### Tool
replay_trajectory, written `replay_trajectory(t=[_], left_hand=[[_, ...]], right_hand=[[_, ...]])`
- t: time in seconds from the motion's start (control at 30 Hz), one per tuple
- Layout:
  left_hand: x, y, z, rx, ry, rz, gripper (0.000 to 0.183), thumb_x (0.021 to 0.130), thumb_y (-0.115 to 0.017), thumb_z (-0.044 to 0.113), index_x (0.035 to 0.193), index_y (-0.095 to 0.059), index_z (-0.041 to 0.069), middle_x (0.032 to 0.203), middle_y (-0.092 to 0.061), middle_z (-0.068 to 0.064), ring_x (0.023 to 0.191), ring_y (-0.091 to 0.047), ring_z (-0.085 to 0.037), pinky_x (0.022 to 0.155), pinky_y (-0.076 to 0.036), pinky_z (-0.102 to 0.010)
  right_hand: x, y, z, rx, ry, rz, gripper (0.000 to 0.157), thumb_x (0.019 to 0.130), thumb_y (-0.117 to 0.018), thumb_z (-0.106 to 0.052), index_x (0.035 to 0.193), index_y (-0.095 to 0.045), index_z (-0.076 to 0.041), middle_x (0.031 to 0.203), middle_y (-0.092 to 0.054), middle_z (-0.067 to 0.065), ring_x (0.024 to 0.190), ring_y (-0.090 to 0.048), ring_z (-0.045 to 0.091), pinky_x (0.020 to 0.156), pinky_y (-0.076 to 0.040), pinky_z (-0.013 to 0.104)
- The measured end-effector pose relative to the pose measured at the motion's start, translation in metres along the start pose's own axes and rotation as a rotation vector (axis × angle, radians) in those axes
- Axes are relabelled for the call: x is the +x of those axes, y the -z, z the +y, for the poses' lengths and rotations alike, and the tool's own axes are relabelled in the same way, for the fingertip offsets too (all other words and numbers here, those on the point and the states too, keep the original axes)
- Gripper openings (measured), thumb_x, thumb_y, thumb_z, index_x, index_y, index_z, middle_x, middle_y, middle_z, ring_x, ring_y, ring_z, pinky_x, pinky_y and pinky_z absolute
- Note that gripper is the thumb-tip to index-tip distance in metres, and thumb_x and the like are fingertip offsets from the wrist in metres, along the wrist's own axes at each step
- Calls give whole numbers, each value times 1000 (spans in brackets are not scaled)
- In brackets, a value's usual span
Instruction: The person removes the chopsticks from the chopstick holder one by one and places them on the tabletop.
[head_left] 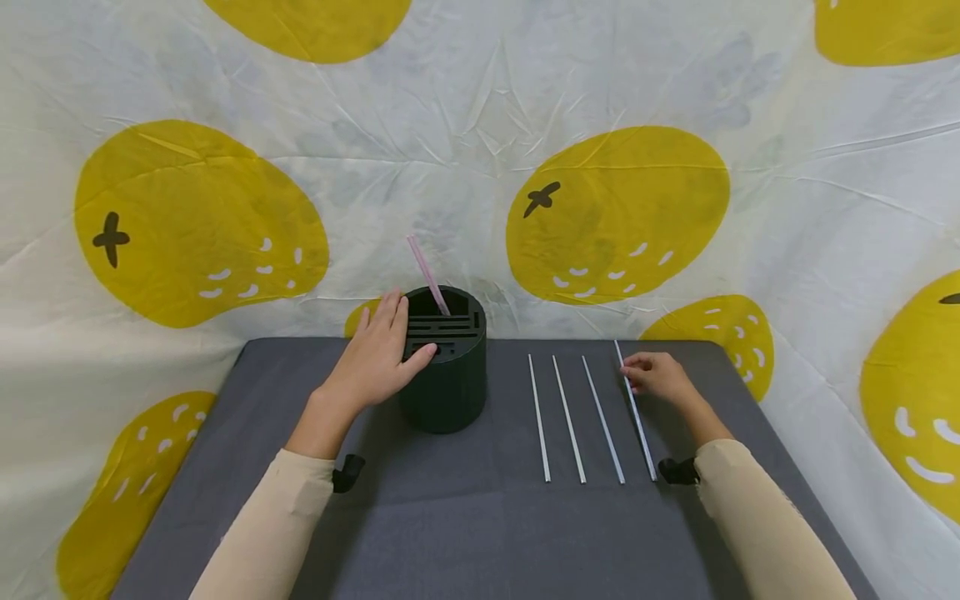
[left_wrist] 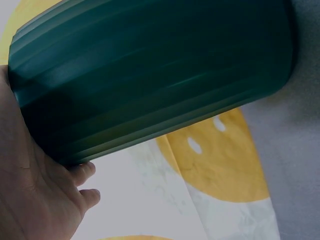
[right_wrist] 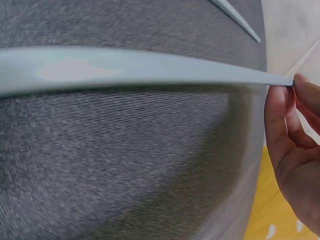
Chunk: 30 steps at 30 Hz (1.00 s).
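A dark green round holder [head_left: 444, 392] with a slotted top stands upright at the back of the table. My left hand [head_left: 380, 358] rests on its left rim, fingers extended along the side and thumb over the top. In the left wrist view the palm lies against the holder's [left_wrist: 150, 75] upper end. One pink straw [head_left: 426, 271] leans in the holder's open rear compartment. Toward the right, my right hand [head_left: 660, 377] pinches a pale blue straw [head_left: 640, 425] near its far end, between thumb and fingertips. That straw [right_wrist: 150, 70] crosses the right wrist view, slightly raised over the cloth.
Left of the pinched straw lie a light blue straw [head_left: 602, 417] and two whitish straws, [head_left: 568, 417] roughly parallel. Dark grey cloth [head_left: 465, 542] covers the table. Behind it hangs a white curtain [head_left: 450, 108] with yellow fruit prints.
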<state>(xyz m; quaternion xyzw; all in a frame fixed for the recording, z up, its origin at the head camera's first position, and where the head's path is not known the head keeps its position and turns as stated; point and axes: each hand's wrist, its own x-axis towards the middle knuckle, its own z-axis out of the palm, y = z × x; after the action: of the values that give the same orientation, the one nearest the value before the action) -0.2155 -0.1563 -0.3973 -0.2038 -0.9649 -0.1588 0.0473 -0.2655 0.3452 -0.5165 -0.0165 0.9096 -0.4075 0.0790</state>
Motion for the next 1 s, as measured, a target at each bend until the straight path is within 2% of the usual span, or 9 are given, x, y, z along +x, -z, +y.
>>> replay_trajectory(t=[0.23, 0.37, 0.6, 0.77, 1.0], left_hand=[[0, 0, 0, 6, 1, 4, 98, 103, -33, 71, 164, -8, -1, 174, 2, -16, 162, 0, -33, 128, -3, -61], [0, 0, -1, 12, 1, 6, 98, 103, -32, 71, 164, -9, -2, 174, 2, -17, 162, 0, -33, 128, -4, -62], [0, -1, 0, 7, 4, 3, 97, 103, -33, 70, 164, -8, -1, 174, 2, -16, 162, 0, -33, 128, -3, -62], [0, -1, 0, 3, 6, 0, 97, 103, -33, 70, 165, -7, -1, 174, 2, -16, 162, 0, -33, 128, -1, -61], [0, -2, -1, 7, 4, 3, 98, 103, -32, 72, 165, -7, 0, 174, 3, -16, 162, 0, -32, 128, -2, -61]], right_hand=[[1, -10, 10, 8, -58, 17, 36, 102, -67, -16, 126, -66, 11, 98, -71, 17, 72, -67, 10, 65, -61, 25], [0, -16, 9, 8, -89, 28, 32, 101, -69, -15, 120, -68, 10, 93, -72, 14, 71, -66, 10, 64, -61, 26], [-1, -23, 7, -18, -132, 101, 28, 98, -72, -17, 110, -72, 8, 86, -74, 11, 71, -65, 11, 64, -62, 27], [-3, -27, 6, -65, -143, 156, 27, 97, -73, -20, 106, -74, 5, 85, -73, 11, 70, -65, 13, 63, -59, 26], [-6, -34, 4, -121, -115, 207, 26, 95, -75, -20, 104, -74, 4, 85, -74, 13, 68, -65, 13, 61, -57, 26]])
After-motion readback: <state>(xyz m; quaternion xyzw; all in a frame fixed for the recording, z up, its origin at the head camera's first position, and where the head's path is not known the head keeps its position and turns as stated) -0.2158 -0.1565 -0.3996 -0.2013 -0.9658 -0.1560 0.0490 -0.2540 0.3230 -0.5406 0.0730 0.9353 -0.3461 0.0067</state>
